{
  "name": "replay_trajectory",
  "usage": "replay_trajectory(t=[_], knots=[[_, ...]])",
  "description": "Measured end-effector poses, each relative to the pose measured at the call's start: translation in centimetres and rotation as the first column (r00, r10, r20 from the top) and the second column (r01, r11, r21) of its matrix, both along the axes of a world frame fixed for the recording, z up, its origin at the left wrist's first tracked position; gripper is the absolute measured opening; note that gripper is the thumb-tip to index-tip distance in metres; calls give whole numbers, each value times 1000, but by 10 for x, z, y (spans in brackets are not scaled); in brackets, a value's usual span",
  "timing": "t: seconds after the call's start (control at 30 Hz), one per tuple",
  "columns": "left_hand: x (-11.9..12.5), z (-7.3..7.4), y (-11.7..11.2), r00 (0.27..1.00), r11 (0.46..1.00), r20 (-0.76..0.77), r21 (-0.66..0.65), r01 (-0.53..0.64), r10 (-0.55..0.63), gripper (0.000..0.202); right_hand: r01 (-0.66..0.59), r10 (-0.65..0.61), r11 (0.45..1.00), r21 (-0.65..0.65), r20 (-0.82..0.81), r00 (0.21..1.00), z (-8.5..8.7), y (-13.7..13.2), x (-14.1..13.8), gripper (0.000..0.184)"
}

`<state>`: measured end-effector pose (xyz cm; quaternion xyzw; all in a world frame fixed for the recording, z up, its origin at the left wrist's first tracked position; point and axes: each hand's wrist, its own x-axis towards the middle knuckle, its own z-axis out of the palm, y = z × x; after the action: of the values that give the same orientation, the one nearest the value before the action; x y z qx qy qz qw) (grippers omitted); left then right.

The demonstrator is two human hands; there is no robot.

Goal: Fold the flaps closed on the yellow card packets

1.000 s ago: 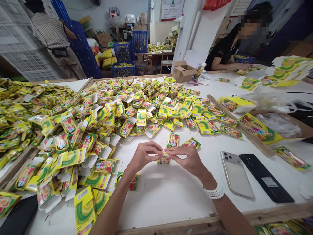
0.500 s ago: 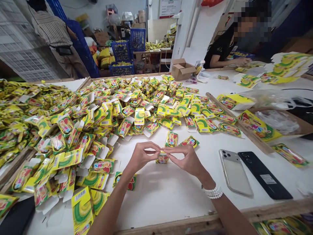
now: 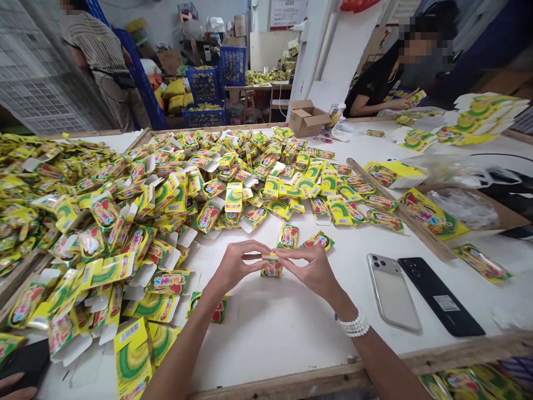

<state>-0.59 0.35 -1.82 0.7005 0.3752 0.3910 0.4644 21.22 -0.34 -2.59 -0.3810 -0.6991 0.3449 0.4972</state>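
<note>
Between my hands a small yellow-and-green printed box [image 3: 271,270] stands upright on the white table. My left hand [image 3: 234,268] pinches its top edge from the left, thumb and fingers closed. From the other side my right hand [image 3: 310,269] grips the same top edge with thumb and fingertips, which hide part of it. Just behind it lie a red-and-green box [image 3: 288,236] and a green-and-yellow packet [image 3: 318,240]. Another red-and-green box [image 3: 219,311] is partly covered by my left forearm.
A large heap of boxes [image 3: 183,194] covers the left and middle of the table. Two phones [image 3: 393,291] lie on the right near a wooden strip [image 3: 402,211]. Another person's hand [image 3: 16,386] is at the lower left, by a black phone. A co-worker [image 3: 375,91] sits at the back right.
My hands stay at the box's top edge. The view has shifted slightly. A hand has appeared at the lower left, and the co-worker at the right now holds up a yellow piece.
</note>
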Motion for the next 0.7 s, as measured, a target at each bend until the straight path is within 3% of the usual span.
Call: replay_trajectory(t=[0.17, 0.27, 0.37, 0.47, 0.7], knots=[[0, -3, 1, 999, 998, 35, 40, -42, 40, 13, -5, 5, 1000, 1, 55, 998, 5, -2, 2, 21], [1, -3, 1, 998, 999, 43, 20, -37, 36, 14, 47, -61, 983, 177, 75, 995, 3, -4, 0, 21], [2, -3, 1, 998, 998, 21, -3, -64, 64, 19, 68, -119, 932, 355, 124, 985, -4, -4, -2, 25], [2, -3, 1, 996, 996, 4, -16, -91, 91, 22, 61, -156, 890, 453, 177, 972, -8, -3, -3, 28], [2, 0, -3, 999, 996, -4, 76, -49, 49, 13, -30, -93, 924, 381, 299, 950, 3, -16, 2, 26]])
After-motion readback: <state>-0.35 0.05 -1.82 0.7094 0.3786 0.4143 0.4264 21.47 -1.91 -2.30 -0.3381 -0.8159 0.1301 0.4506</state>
